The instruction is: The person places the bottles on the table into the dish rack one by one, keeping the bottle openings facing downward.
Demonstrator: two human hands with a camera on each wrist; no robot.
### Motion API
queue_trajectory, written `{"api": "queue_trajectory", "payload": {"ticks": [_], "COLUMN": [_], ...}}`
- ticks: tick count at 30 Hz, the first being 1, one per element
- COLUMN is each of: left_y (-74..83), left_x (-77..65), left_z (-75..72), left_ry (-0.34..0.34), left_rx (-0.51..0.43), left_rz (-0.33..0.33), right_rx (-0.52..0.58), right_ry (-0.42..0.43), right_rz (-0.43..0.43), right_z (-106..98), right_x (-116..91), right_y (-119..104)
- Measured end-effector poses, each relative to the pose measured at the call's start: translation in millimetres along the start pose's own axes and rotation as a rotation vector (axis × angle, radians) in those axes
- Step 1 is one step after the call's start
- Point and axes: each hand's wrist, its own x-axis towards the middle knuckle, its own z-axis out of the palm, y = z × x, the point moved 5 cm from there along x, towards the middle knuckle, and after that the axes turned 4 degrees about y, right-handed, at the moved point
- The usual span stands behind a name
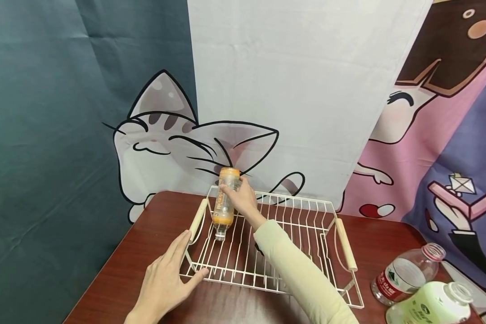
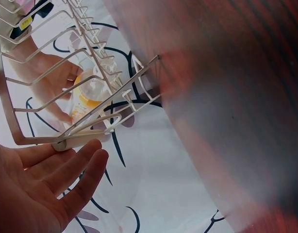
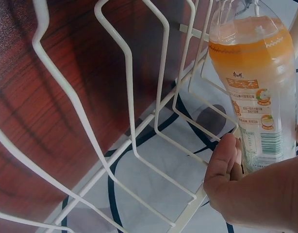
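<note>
My right hand (image 1: 244, 196) grips a clear plastic bottle (image 1: 226, 198) with an orange label, holding it neck down and slightly tilted inside the left part of a white wire dish rack (image 1: 263, 274). In the right wrist view the fingers wrap the lower half of the bottle (image 3: 258, 97), beside the rack's bent wires (image 3: 132, 97). My left hand (image 1: 164, 274) lies at the rack's left end, its fingers extended and fingertips right at the wooden handle (image 1: 199, 220). The left wrist view shows those fingers (image 2: 86, 170) straight, beside the handle's end (image 2: 61, 144).
On the right of the brown table (image 1: 125, 256) stand a clear bottle with a red label (image 1: 405, 274) and a pale green bottle (image 1: 425, 306), both without caps. The rack's other wooden handle (image 1: 345, 245) is near them. A printed cloth (image 1: 291, 90) hangs behind the table.
</note>
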Motion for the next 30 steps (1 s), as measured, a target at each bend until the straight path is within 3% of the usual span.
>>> {"api": "queue_trajectory", "payload": {"ticks": [19,24,30], "left_y": [4.7,6.7,1.4], "left_x": [0.0,0.3,5.6], "left_z": [4.9,5.5,-2.1], "left_ry": [-0.02,-0.037,-0.035], "left_rx": [-0.017,-0.016,0.003], "left_rz": [0.005,0.006,-0.018], "right_rx": [-0.003,-0.09,-0.134], "right_ry": [-0.013,0.03,0.043], "right_rz": [0.019,-0.001,-0.097], "right_z": [-12.5,-27.7,-41.2], "right_x": [-4.5,-7.0,-9.3], "right_y": [7.7,-1.2,-25.2]}}
